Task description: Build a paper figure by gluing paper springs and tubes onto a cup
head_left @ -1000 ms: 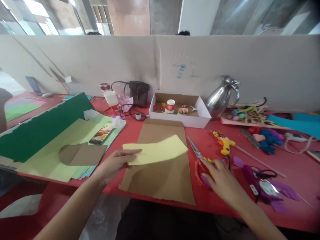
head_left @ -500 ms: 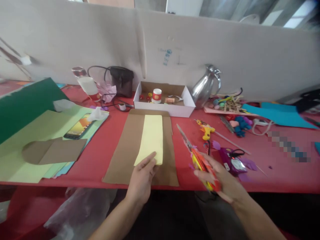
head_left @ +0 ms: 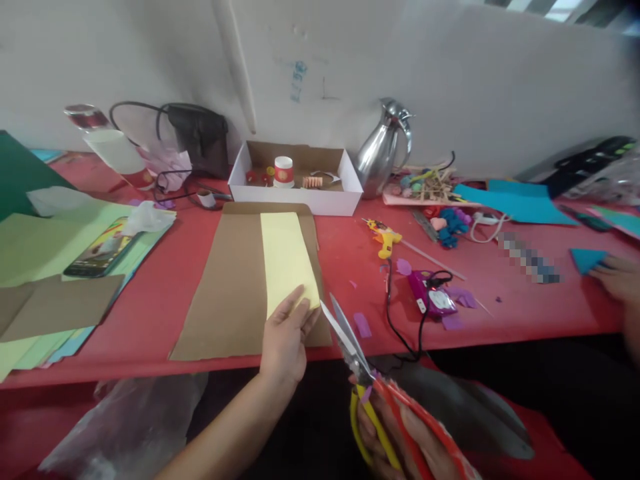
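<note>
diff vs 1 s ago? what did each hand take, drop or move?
The right hand took the scissors off the red table and drew them toward the body; the blades now stand open by the yellow paper strip. The left hand laid that strip flat on the brown cardboard and presses its near end. Cardboard, glue gun and box stayed put.

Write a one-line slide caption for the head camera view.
Left hand pins a yellow paper strip on brown card while the right hand brings open scissors to its corner.
</note>
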Motion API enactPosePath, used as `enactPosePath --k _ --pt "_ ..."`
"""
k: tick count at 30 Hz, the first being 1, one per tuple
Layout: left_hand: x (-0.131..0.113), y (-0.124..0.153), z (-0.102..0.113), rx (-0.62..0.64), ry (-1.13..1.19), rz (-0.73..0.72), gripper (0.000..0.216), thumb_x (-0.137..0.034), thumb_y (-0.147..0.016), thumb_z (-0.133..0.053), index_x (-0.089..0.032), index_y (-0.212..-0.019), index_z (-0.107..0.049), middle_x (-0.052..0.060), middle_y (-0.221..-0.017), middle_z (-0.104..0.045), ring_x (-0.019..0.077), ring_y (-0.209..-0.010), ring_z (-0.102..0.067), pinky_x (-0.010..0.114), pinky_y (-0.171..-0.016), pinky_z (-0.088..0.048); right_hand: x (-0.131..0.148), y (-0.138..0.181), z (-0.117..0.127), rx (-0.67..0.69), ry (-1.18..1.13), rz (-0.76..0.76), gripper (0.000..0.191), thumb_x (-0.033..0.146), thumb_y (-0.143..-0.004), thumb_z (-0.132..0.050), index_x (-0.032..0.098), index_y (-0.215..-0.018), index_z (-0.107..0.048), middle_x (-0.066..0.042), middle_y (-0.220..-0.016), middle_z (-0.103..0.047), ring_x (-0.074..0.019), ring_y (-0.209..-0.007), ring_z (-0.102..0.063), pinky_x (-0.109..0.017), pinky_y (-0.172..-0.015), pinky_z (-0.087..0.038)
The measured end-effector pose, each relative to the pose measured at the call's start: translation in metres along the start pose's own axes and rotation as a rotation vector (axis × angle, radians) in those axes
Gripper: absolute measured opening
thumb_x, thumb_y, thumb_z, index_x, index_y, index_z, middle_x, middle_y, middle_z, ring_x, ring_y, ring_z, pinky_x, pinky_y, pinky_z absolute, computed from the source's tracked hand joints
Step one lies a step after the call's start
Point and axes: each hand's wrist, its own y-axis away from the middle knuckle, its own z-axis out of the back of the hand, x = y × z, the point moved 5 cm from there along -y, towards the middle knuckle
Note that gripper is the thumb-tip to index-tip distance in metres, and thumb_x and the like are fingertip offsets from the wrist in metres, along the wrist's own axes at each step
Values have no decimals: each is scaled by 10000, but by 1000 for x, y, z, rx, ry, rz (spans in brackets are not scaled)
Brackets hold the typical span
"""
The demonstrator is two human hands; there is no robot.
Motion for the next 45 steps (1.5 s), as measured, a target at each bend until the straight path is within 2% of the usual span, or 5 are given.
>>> enactPosePath --k 9,17,30,37,45 --pt "1 3 -3 -27 -50 -48 313 -71 -777 -707 -144 -1082 -710 119 -1144 -700 123 -847 -691 286 -880 -582 -38 -19 30 15 71 72 747 800 -666 -619 284 -1206 -591 26 -631 -527 -92 -450 -442 -235 -443 -368" --pt "3 6 -2 -8 -89 -56 337 -86 -768 -721 -154 -1097 -713 104 -1215 -672 98 -800 -673 269 -859 -576 -10 -4 0 -32 -35 8 608 671 -832 -565 284 -1299 -529 -9 -802 -542 -85 -570 -480 -142 -389 -350" --pt "4 6 3 -9 -81 -44 466 -93 -787 -701 -171 -1243 -638 52 -911 -740 81 -746 -670 212 -819 -546 -7 -41 -38 162 -204 32 632 853 -712 -477 370 -1094 -622 23 -775 -582 -73 -458 -453 -143 -341 -321" --pt "3 9 3 -16 -84 -34 526 -82 -786 -703 -168 -1295 -602 31 -838 -738 72 -692 -666 195 -775 -552 -18 -47 -42 222 -98 -40 761 953 -610 -376 225 -726 -561 70 -452 -435 -38 -259 -262 -145 -277 -241" --pt "-4 10 8 -55 -114 -57 562 -82 -772 -721 -169 -1312 -592 32 -792 -743 82 -671 -667 208 -766 -549 -19 -54 -52 206 -35 -48 732 941 -629 -391 219 -684 -494 96 -350 -368 -38 -200 -217 -141 -236 -238"
